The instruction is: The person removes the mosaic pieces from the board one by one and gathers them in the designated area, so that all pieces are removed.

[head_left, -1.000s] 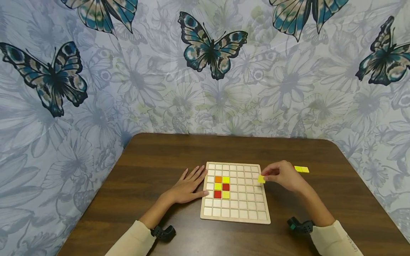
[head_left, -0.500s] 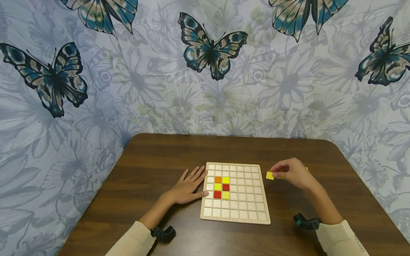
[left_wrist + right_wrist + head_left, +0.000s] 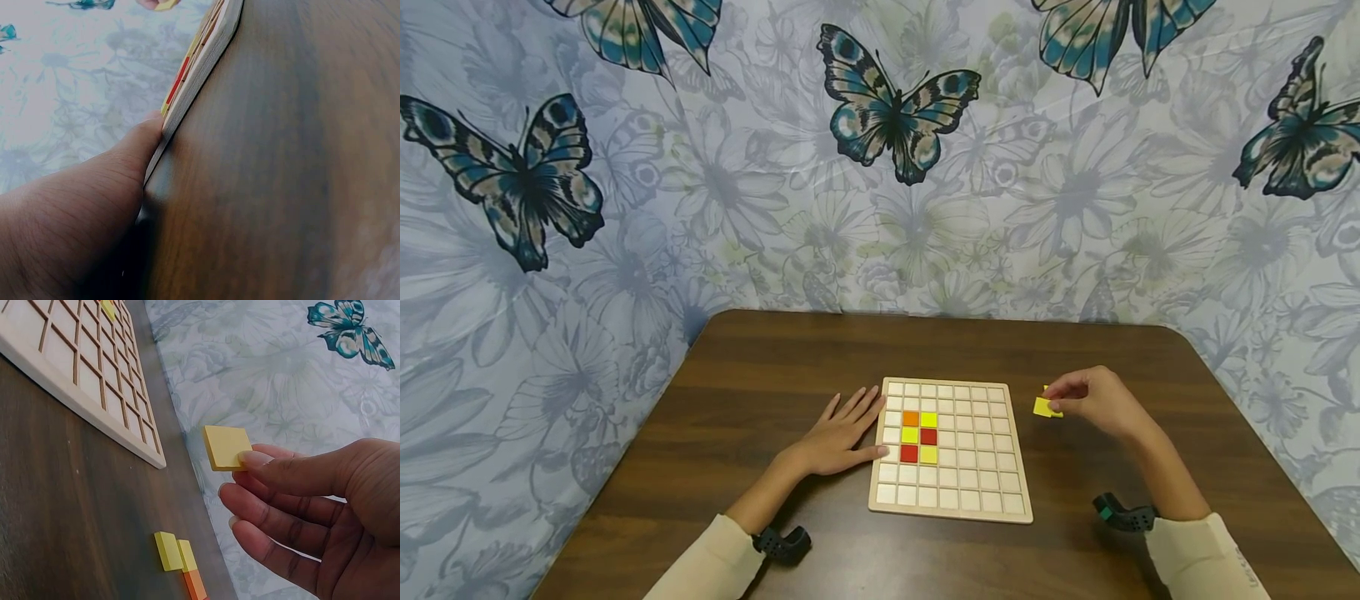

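So the person's right hand (image 3: 1101,404) has a yellow square tile (image 3: 226,447) pinched by one corner, thumb on the face you can see and fingertips behind, with the other fingers loosely bent underneath. That tile is off to the right of the wooden grid board (image 3: 951,517), clear of its edge. The left hand (image 3: 831,437) isn't gripping anything: fingers spread wide on the other side, fingertips at the board's left edge and the thumb resting on the rim.

The board lies flat and is mostly pale squares, plus a coloured block two wide and three tall. Left column, far to near: orange square (image 3: 911,418), yellow, red square (image 3: 909,453). Right column: yellow, red, yellow.

Near the right hand there are some loose tiles on the table, partly hidden by the hand from the head camera. The right wrist view shows two loose yellow tiles (image 3: 167,551) side by side, and an orange-red tile (image 3: 195,584) up against one of them.

Both arms have cream sleeves (image 3: 1206,554) and black wrist devices (image 3: 782,546). Everything's on a dark wood-grain table (image 3: 775,358), with a pale floral backdrop (image 3: 1075,192) behind it covered in big teal butterflies (image 3: 895,117).
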`<action>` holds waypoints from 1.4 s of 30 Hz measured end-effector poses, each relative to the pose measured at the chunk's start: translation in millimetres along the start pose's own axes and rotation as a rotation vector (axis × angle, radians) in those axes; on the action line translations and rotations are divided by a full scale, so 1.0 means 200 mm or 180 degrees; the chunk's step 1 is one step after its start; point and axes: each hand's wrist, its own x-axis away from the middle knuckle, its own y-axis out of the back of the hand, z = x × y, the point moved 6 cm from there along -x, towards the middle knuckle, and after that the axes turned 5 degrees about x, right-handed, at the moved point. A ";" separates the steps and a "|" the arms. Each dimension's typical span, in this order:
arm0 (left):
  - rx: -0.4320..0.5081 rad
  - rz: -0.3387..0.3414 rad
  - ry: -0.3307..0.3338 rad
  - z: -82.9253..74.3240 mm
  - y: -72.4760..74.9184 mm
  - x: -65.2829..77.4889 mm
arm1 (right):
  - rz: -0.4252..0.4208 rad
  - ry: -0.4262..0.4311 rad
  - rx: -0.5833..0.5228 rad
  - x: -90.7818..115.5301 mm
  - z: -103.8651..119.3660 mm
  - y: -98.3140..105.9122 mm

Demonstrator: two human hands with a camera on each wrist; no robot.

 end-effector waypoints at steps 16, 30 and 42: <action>-0.0026 0.0069 0.0075 0.01 -0.01 0.00 | -0.0158 -0.0084 0.0028 0.01 -0.08 0.06; -0.0023 0.0080 0.0076 0.01 -0.01 -0.01 | -0.0207 -0.0226 -0.0028 0.02 -0.16 0.09; -0.0037 0.0082 0.0077 0.01 -0.01 0.00 | -0.0223 -0.0418 0.0006 0.02 -0.24 0.09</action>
